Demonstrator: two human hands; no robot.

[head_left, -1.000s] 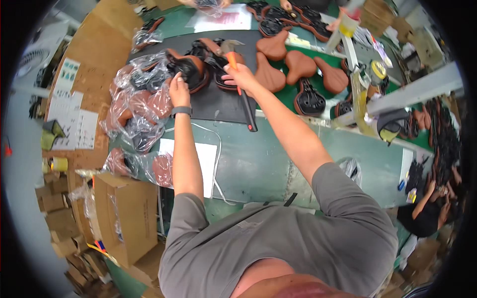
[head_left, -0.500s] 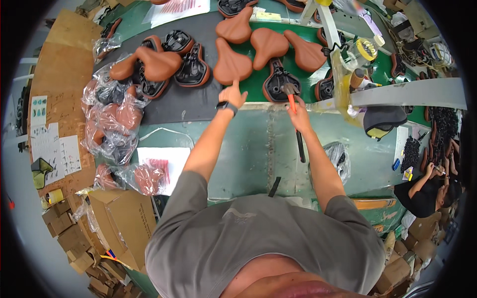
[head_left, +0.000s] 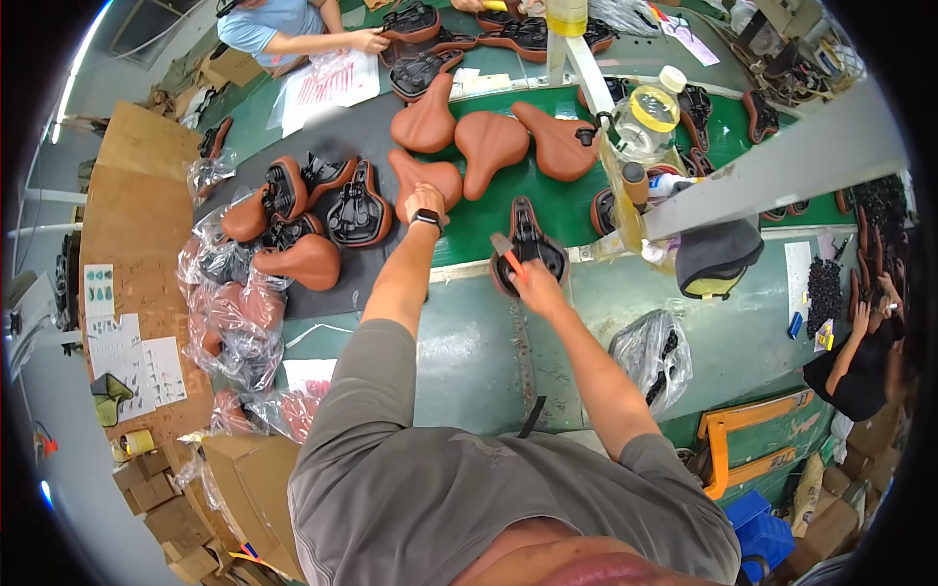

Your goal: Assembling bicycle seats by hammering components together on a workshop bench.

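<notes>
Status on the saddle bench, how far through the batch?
Done, apparently: bagged brown saddles piled at the bench's left edge. In hand: the right hand holds an orange-handled tool at an upturned saddle; the left hand rests on a brown saddle. Left: several unbagged saddles and upturned ones remain on the mat. Exact count unclear.

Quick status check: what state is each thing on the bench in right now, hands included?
Left hand: resting on a brown padded bicycle saddle, top side up.
Right hand: gripping an orange-handled tool.
Upturned saddle with black underside: rails up, under the tool.
Clear plastic bottle with yellow cap band: upright, capped.
Clear bag of black parts: lying on the green bench.
</notes>
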